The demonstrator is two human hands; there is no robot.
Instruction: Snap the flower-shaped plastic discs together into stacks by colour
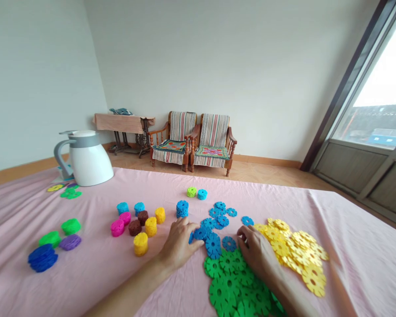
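Left hand (179, 242): thumb and fingers parted at loose blue discs (213, 253); grip cannot be told. Right hand (256, 250): fingers half curled, contents hidden. Loose blue discs: between and beyond hands. Blue stack (182, 210): just beyond left hand. Green discs (225, 300): nearside, between forearms. Yellow discs (298, 255): right of right hand. 3 yellow stacks (151, 228): left of left hand.

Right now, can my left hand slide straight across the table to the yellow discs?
Probably not: the right hand sits between the left hand and the yellow discs, and loose blue discs also lie in between.
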